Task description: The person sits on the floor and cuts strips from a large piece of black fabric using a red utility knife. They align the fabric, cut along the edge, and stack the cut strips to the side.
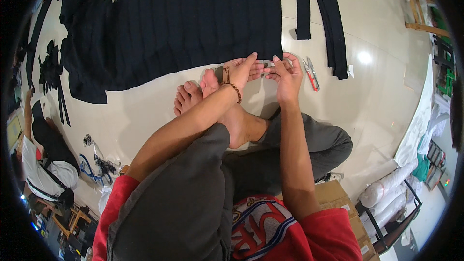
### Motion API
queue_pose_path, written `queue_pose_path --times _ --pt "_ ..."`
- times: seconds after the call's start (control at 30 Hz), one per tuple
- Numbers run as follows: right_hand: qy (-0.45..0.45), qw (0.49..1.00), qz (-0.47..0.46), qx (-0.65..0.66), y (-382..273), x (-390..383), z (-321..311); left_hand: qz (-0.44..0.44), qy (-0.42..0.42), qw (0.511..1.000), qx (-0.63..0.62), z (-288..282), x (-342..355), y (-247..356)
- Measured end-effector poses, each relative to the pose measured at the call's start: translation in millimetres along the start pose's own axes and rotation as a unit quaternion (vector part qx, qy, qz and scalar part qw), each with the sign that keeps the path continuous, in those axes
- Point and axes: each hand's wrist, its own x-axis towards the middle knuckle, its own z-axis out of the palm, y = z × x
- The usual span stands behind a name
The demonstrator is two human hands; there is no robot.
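A large piece of black cloth (193, 19) with faint parallel bands lies spread on the floor. At its near right corner my left hand (243, 70) and my right hand (286, 75) are close together. The thumbs and fingers of both are bent toward each other around something small, partly grey and dark, too small to name. Whether they also grip the cloth's edge I cannot tell. Red-handled thread snips (311, 75) rest on the floor just right of my right hand, blades pointing away. My bare feet (191, 97) are beside my left hand, near the cloth's edge.
Black cloth strips (331, 29) lie right of the large piece, and black scraps (50, 67) lie to its left. Another person (48, 169) is at the far left. Wrapped rolls (386, 188) and cardboard boxes (345, 208) stand at the lower right. A wooden frame (415, 7) is at the upper right.
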Motion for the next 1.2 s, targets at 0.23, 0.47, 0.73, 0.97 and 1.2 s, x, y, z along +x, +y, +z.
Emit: queue_pose_path --times 0.23,0.47,0.73,0.97,1.2 --pt "0.018 1.0 -0.008 0.017 3.4 1.6 -5.5 -0.024 -0.035 0.997 0.062 -4.4 4.5 -7.2" --pt "0.043 0.998 -0.036 -0.015 7.0 5.8 -15.5 0.147 -0.081 0.942 0.291 -7.4 -5.5 -23.4" --pt "0.025 0.999 -0.034 -0.019 7.6 8.9 -31.6 0.543 -0.011 0.595 0.592 -3.6 -22.7 -16.3" --pt "0.011 1.0 -0.006 -0.017 5.6 8.1 -33.4 0.532 -0.016 0.612 0.585 -2.3 -8.9 -21.0" --pt "-0.073 0.993 -0.018 -0.093 5.0 10.5 -42.2 0.549 -0.036 0.575 0.606 0.5 8.7 -18.8"
